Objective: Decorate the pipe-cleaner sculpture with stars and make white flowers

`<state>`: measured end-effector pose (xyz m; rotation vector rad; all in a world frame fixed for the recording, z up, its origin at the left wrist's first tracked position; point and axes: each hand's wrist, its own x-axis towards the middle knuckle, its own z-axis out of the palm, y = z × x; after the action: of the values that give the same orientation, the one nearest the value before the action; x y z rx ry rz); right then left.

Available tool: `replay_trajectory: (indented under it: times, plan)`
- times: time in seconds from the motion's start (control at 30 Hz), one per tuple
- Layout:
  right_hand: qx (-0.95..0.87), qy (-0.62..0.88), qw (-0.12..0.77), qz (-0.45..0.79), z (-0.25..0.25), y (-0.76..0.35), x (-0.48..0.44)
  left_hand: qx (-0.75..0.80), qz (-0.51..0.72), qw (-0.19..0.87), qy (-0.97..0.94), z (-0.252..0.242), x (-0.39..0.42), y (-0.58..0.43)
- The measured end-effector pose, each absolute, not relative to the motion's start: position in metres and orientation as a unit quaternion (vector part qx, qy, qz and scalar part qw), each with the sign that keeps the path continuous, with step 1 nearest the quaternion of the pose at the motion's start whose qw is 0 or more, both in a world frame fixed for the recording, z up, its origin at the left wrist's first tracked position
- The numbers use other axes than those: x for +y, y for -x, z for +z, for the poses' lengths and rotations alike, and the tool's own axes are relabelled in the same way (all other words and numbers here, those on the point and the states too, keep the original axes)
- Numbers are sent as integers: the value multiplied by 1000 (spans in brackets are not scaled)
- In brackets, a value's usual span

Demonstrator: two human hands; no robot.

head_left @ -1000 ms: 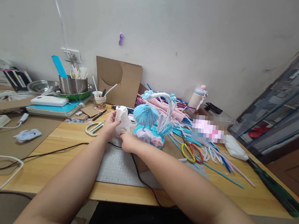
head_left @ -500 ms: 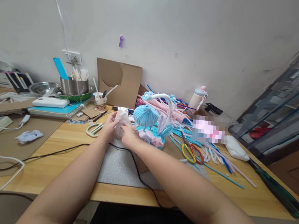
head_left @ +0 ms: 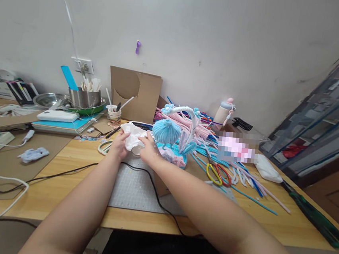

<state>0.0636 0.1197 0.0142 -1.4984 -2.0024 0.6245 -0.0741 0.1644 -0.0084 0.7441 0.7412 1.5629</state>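
On the wooden table (head_left: 72, 197), a grey cutting mat (head_left: 130, 191) lies before the person, and a black cable (head_left: 157, 199) runs across it, passing below both forearms. Close beside the right hand (head_left: 149, 151) stands a fluffy ornament with a blue ribbed dome (head_left: 166, 131) and a white arch (head_left: 193, 123) carrying blue flowers; it leaves little room on that side. Behind it many chenille stems (head_left: 200, 132) are piled, and further right are scissors (head_left: 217, 169) with yellow and red handles. Pale-handled scissors (head_left: 101, 149) lie just beside the left hand (head_left: 120, 146), partly covered by it.

Both arms reach forward and come near each other over the mat's far part. Between the hands is a crumpled white tissue (head_left: 133, 137), above a small clear round object (head_left: 137, 151) which I cannot identify. The left fingers are curled, with the thumb pressed on the tissue, gripping its left side. The right fingers are partly bent and touch its right edge; whether they pinch it, I cannot tell.
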Motion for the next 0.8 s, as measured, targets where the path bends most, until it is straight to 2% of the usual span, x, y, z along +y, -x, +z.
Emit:
replay_trajectory:
  times: [0.27,0.8]
  plan:
    - [-726,575,282,252,21,-57,129,386,616,601,-332,-12,166,72]
    - [-701,606,274,258,21,-64,131,519,622,500,-307,-23,176,83]
